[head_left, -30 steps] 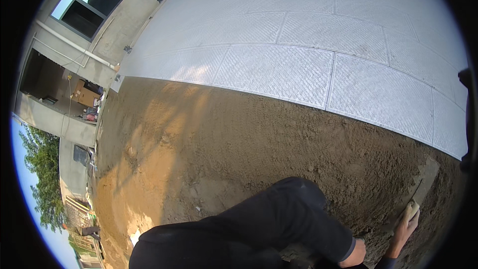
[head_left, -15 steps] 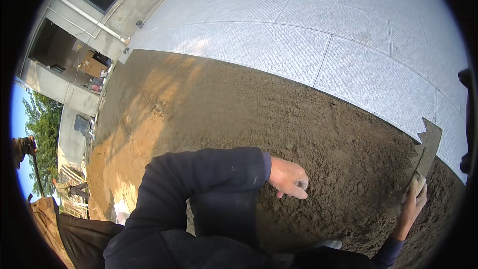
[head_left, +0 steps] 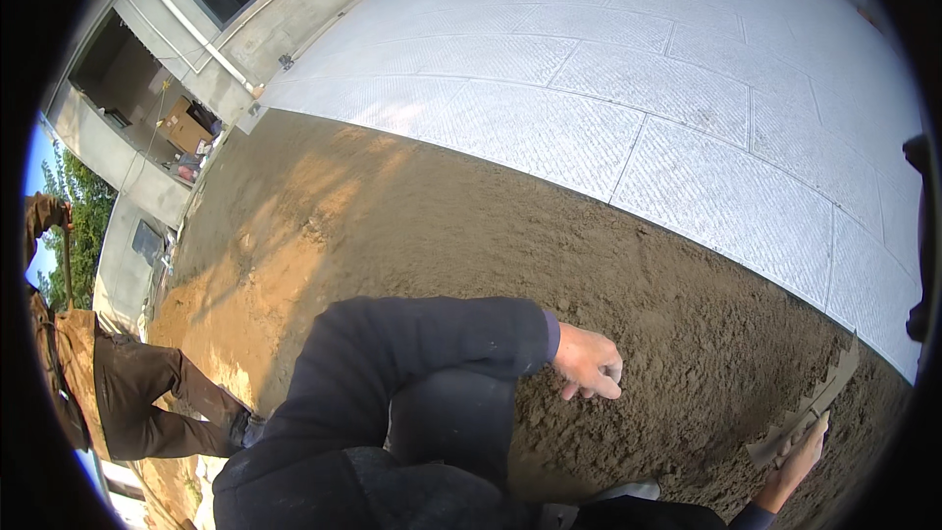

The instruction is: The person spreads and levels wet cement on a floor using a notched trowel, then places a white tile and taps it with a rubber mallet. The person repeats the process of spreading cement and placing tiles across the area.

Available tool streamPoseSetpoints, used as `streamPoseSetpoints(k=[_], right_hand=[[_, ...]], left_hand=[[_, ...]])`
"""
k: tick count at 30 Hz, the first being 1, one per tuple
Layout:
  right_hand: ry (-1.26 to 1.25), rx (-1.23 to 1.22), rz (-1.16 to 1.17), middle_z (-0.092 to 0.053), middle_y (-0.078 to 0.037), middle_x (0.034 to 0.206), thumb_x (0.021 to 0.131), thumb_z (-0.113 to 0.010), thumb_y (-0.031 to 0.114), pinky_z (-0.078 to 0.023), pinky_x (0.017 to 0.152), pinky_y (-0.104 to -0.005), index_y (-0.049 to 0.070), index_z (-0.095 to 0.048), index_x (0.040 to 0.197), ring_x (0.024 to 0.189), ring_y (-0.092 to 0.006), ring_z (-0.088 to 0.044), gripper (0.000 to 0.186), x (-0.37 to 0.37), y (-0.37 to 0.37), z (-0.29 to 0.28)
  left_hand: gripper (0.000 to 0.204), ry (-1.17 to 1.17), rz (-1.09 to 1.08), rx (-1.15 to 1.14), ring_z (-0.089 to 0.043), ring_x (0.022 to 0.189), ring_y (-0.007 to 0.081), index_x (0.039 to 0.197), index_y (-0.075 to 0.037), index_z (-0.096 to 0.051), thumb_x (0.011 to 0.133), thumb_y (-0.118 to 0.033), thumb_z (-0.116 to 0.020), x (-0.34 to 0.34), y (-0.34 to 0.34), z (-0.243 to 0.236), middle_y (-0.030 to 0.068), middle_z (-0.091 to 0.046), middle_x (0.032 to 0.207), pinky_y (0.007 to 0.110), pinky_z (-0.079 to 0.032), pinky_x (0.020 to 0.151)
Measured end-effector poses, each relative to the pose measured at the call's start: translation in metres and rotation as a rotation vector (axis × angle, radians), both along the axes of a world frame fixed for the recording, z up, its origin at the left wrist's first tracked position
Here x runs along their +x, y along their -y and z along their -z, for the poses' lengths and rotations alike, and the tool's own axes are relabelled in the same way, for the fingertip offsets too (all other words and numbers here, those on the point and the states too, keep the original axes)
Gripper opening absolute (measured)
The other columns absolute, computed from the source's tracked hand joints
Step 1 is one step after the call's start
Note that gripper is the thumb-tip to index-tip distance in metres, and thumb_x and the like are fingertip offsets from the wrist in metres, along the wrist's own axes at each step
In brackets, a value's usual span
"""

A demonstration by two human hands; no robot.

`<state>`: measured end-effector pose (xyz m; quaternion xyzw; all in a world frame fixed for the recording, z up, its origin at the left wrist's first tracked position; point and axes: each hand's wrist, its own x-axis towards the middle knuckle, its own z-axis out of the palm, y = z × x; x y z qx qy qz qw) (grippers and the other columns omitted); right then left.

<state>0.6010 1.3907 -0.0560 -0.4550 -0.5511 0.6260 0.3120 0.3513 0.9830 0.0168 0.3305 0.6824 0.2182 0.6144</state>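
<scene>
Many slabs (head_left: 716, 191), co-worker (head_left: 142, 383), box (head_left: 183, 128), toothed trowel (head_left: 829, 388)

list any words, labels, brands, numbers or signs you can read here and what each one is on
None: no text can be read anywhere in this view.
Box in the doorway: too small to tell whether it bears print.
Trowel in the right hand: no lettering can be made out.
Slabs: texture and joints, no readable marks.
</scene>
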Motion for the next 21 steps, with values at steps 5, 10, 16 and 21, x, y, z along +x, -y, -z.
streamPoseSetpoints(k=[5, 10, 16, 21], right_hand=[[-0.031, 0.001, -0.073, -0.051, 0.006, 0.073, 0.110, -0.061, 0.036, -0.033, 0.043, -0.0209, 0.012, -0.059, 0.103, 0.049, -0.0030, -0.043, 0.025, 0.001, -0.003, -0.001], [-0.159, -0.141, -0.226, -0.050, 0.003, 0.073, 0.105, -0.068, 0.029, -0.036, 0.042, -0.0222, 0.013, -0.055, 0.100, 0.049, -0.0061, -0.045, 0.021, -0.011, 0.011, 0.011], [-0.172, -0.188, -0.270, -0.051, 0.002, 0.075, 0.102, -0.072, 0.022, -0.037, 0.042, -0.0222, 0.010, -0.052, 0.102, 0.050, -0.0062, -0.047, 0.023, -0.019, 0.032, 0.028], [-0.087, -0.097, -0.292, -0.054, 0.001, 0.073, 0.101, -0.072, 0.021, -0.034, 0.039, -0.0225, 0.007, -0.056, 0.102, 0.047, -0.0063, -0.046, 0.021, -0.018, 0.040, 0.030]], left_hand=[[0.061, 0.050, -0.039, 0.029, -0.075, 0.078, 0.0207, 0.123, 0.007, -0.064, 0.101, -0.050, -0.059, 0.006, 0.004, -0.006, 0.0141, -0.074, 0.100, 0.036, -0.059, 0.069], [0.058, 0.045, 0.013, 0.013, -0.075, 0.082, 0.0211, 0.121, 0.005, -0.065, 0.102, -0.049, -0.059, 0.006, 0.004, -0.012, 0.0131, -0.072, 0.099, 0.035, -0.061, 0.069], [0.057, 0.110, -0.044, 0.104, -0.075, 0.082, 0.0210, 0.121, 0.005, -0.066, 0.102, -0.049, -0.060, 0.009, 0.003, -0.003, 0.0127, -0.073, 0.100, 0.036, -0.059, 0.068], [0.055, 0.153, -0.007, 0.108, -0.074, 0.084, 0.0202, 0.120, 0.004, -0.067, 0.102, -0.048, -0.060, 0.007, -0.002, 0.000, 0.0116, -0.073, 0.099, 0.036, -0.059, 0.074]])
